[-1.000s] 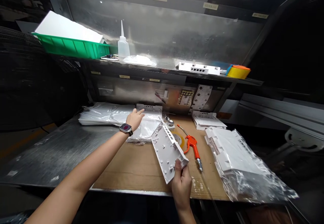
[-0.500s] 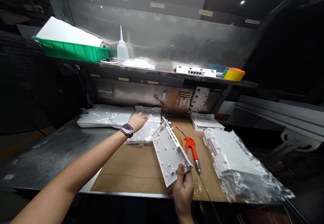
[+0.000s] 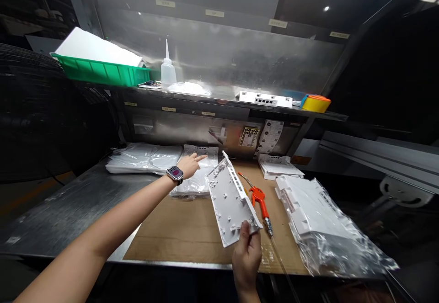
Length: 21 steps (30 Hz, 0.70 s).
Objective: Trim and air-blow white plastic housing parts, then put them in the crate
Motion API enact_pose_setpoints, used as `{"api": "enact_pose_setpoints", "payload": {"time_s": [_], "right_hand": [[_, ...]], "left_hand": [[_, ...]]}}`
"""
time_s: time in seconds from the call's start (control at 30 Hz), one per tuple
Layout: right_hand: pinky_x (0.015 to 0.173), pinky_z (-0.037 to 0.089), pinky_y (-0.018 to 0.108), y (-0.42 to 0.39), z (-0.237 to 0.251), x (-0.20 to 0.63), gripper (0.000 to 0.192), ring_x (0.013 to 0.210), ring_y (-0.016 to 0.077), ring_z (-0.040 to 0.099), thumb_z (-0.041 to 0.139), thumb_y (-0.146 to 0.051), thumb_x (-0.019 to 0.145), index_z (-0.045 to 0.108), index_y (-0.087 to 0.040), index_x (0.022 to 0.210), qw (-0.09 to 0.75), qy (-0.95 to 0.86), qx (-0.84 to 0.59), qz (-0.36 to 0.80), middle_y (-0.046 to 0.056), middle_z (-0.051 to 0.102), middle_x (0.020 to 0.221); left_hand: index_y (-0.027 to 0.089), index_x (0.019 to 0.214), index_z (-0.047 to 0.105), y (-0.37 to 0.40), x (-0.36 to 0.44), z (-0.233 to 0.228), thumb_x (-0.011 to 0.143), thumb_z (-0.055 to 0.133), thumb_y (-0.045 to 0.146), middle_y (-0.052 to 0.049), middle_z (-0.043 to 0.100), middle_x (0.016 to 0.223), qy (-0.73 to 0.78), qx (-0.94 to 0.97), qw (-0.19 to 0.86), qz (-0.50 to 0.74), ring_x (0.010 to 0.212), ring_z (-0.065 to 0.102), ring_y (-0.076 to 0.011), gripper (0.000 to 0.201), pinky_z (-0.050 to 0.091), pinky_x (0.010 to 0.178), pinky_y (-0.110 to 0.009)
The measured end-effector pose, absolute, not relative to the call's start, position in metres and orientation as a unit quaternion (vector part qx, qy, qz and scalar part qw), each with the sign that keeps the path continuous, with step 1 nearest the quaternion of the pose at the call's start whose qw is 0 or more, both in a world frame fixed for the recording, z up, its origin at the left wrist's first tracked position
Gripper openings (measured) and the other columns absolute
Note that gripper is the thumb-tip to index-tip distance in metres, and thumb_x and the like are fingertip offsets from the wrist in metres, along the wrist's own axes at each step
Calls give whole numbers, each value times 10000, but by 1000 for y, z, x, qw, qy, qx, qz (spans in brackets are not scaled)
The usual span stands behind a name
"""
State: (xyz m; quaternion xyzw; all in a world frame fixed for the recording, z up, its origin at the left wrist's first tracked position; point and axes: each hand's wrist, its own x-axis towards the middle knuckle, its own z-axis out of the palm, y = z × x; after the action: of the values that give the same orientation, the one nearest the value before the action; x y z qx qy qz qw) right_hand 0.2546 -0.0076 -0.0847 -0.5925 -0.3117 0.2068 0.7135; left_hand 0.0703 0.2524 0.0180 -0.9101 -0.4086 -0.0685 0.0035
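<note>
My right hand grips the lower corner of a white plastic housing panel, thumb on its inner face. The panel is tilted, showing small posts and a row of rectangular slots along one raised edge. My left hand, with a watch on the wrist, reaches over a stack of white panels in clear plastic bags. Its fingers are stretched out and nothing shows in them; whether they touch the plastic I cannot tell. Right of the held panel, an orange air blow gun lies on the cardboard.
Flat plastic bags lie at the back left. On the right are stacked white panels and a bagged stack. The shelf above bears a green bin, a squeeze bottle, a white panel and yellow tape.
My left hand has shifted slightly right, its fingers more stretched out. The panel in my right hand has turned a little more upright. The camera view has tilted slightly.
</note>
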Motion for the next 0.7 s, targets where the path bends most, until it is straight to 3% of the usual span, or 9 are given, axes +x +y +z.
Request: {"api": "enact_pose_setpoints", "payload": {"time_s": [0.13,0.2,0.33,0.43,0.53,0.6,0.7], "right_hand": [[756,587,347,12,-85,237,592,903,289,768,574,-713,941,712,-140,999,710,-346,-585,187,165,795,957],[755,589,351,21,-91,230,577,887,287,770,557,-705,955,705,-148,977,706,-381,-573,169,169,792,949],[793,592,367,22,-109,225,515,888,285,775,532,-646,996,702,-161,1029,686,-429,-569,147,165,789,952],[762,584,358,9,-112,229,490,798,277,761,532,-626,1000,707,-169,1031,670,-438,-579,158,137,776,856],[730,573,338,-2,-96,238,506,782,273,753,542,-640,986,722,-171,1045,653,-414,-602,202,126,781,860],[722,574,334,-5,-80,249,564,831,287,763,562,-679,954,740,-157,1074,646,-372,-624,236,136,797,910],[815,600,350,-6,-62,269,659,1014,318,766,617,-702,903,739,-124,1197,676,-295,-614,283,160,804,1067]], "left_hand": [[213,1364,629,259,76,22,966,709,316,-134,567,1505,-391,-910,-90,-107,1268,615,-303,419,526,1069,-547],[198,1348,645,261,80,26,959,722,347,-125,658,1382,-376,-907,-134,-137,1163,676,-277,423,574,1005,-497],[139,1307,676,256,84,37,983,636,273,-115,762,1140,-374,-886,-156,-224,809,725,-190,353,617,709,-343],[164,1329,700,236,84,44,943,469,112,-115,756,1264,-377,-878,-114,-274,918,739,-200,452,609,754,-325],[267,1369,694,203,87,47,914,446,74,-27,677,1435,-369,-887,-49,-274,1046,725,-229,554,586,873,-355],[322,1452,621,179,90,43,912,446,49,8,599,1520,-357,-900,-15,-252,922,737,-221,630,582,815,-368],[325,1602,404,145,92,28,815,389,-65,-18,429,1646,-347,-913,15,-216,723,715,-190,879,569,648,-358]]}}
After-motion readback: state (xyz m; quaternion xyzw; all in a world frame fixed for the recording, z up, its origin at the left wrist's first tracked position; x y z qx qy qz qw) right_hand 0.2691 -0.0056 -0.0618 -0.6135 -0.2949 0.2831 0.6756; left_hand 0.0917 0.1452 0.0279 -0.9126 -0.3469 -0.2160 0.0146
